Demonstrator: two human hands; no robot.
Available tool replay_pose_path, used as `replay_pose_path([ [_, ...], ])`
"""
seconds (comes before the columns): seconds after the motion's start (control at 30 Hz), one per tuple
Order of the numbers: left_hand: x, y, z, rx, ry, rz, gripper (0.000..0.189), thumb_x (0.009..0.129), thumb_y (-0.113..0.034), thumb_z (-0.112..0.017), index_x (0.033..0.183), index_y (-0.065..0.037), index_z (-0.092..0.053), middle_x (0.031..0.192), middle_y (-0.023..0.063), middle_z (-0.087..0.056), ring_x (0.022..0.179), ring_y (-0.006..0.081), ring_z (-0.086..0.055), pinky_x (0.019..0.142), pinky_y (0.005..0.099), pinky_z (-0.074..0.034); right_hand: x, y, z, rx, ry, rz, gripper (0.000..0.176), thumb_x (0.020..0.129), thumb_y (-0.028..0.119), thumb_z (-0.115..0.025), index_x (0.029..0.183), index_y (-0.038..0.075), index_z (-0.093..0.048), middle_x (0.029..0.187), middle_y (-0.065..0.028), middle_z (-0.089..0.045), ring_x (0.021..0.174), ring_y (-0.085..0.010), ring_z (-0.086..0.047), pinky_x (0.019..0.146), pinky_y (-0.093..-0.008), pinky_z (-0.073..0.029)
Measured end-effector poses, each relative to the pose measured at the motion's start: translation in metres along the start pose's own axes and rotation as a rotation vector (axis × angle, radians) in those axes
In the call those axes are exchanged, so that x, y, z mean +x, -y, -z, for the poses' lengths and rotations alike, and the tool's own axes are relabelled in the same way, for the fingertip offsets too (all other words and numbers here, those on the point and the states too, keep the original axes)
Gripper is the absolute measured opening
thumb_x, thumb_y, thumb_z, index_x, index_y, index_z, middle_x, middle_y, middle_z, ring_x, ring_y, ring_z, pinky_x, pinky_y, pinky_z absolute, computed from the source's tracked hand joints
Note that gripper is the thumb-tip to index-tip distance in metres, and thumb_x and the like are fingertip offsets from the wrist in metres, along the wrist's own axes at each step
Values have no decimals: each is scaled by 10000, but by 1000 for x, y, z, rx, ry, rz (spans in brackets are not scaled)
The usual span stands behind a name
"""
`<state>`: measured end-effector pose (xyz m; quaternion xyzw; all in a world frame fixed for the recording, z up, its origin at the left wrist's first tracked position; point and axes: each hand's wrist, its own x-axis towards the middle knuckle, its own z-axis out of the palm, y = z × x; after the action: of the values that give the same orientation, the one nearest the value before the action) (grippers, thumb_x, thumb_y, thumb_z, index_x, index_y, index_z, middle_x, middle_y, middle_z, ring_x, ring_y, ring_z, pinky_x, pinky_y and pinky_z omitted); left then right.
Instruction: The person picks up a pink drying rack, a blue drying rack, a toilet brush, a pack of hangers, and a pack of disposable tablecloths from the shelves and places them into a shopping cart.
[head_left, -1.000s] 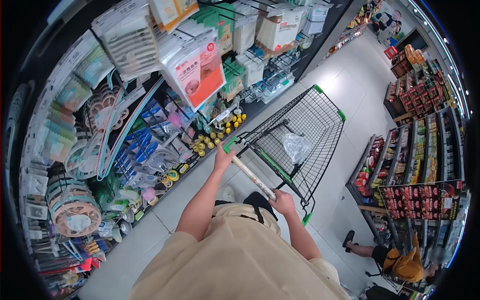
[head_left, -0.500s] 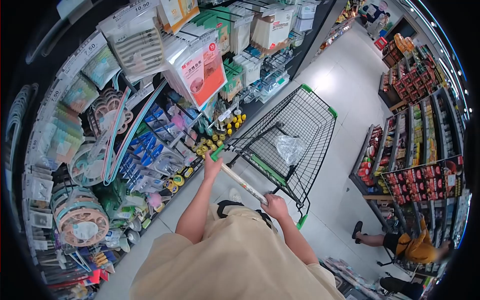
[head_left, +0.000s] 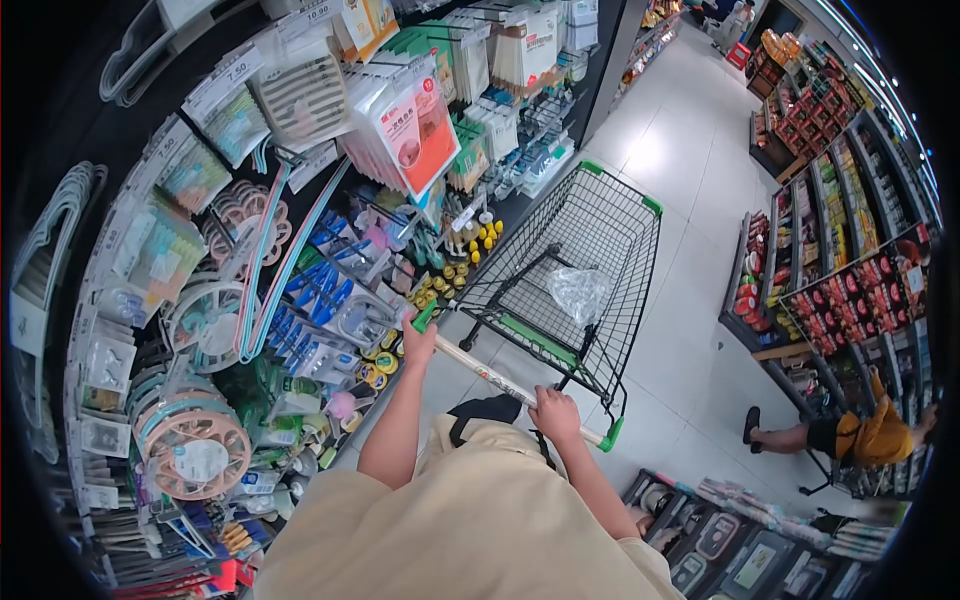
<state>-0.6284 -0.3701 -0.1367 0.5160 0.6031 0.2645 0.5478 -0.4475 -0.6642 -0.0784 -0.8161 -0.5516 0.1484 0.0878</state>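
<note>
A shopping cart (head_left: 628, 255) of dark wire with green corner pieces stands ahead of me. My left hand (head_left: 419, 343) is closed around its handle (head_left: 484, 372), close to the green left end. Toward the right end, my right hand (head_left: 556, 413) has its fingers wrapped over the same bar. Inside the basket lies a crumpled clear plastic bag (head_left: 580, 292). Neither hand touches the shelf goods.
On the left, a rack holds hanging packs (head_left: 405, 135), round pink hangers (head_left: 197, 455) and blue-handled brushes (head_left: 322, 290). Snack shelves (head_left: 850, 290) line the right. A person in a yellow top (head_left: 872, 435) is at the lower right. Tiled floor (head_left: 690, 150) runs ahead.
My view has swung, and the left rack appears shifted rightward. More boxed goods show at the lower right. Both hands keep their hold on the handle. The person in yellow appears higher.
</note>
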Motion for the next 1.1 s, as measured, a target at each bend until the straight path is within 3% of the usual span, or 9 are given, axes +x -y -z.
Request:
replay_pose_path([
  [0.17,-28,31,40,26,-26,55,636,822,-206,-658,1370,-75,-363,1043,159,-604,772,244,-656,531,353,-563,-34,32,-15,56,18,-11,279,804,240,-687,1003,58,-613,822,-121,-669,798,-324,-681,719,-453,-554],
  [0.43,-79,52,109,85,14,141,652,832,-210,-676,1379,-70,-349,1123,152,-580,822,223,-662,550,353,-592,-91,81,-33,81,92,-19,313,794,249,-706,1031,61,-624,871,-131,-676,833,-326,-682,740,-448,-563],
  [0.83,-119,91,193,104,36,133,658,831,-245,-693,1380,-84,-367,1060,121,-613,753,192,-655,521,316,-561,-149,152,-71,97,87,-57,369,791,252,-691,1106,75,-623,931,-136,-689,883,-325,-686,774,-452,-563],
  [0.9,-123,101,208,121,64,135,627,863,-293,-714,1361,-95,-389,1009,80,-597,696,154,-618,517,300,-556,-158,166,-76,102,78,-93,379,782,254,-696,1109,77,-625,937,-136,-692,887,-326,-689,778,-449,-564],
  [1.1,-129,122,260,99,166,159,716,860,-326,-723,1408,-60,-347,988,128,-632,650,196,-674,492,315,-539,-183,216,-90,70,117,-172,358,778,260,-701,1074,69,-637,937,-135,-696,875,-343,-689,787,-461,-561],
])
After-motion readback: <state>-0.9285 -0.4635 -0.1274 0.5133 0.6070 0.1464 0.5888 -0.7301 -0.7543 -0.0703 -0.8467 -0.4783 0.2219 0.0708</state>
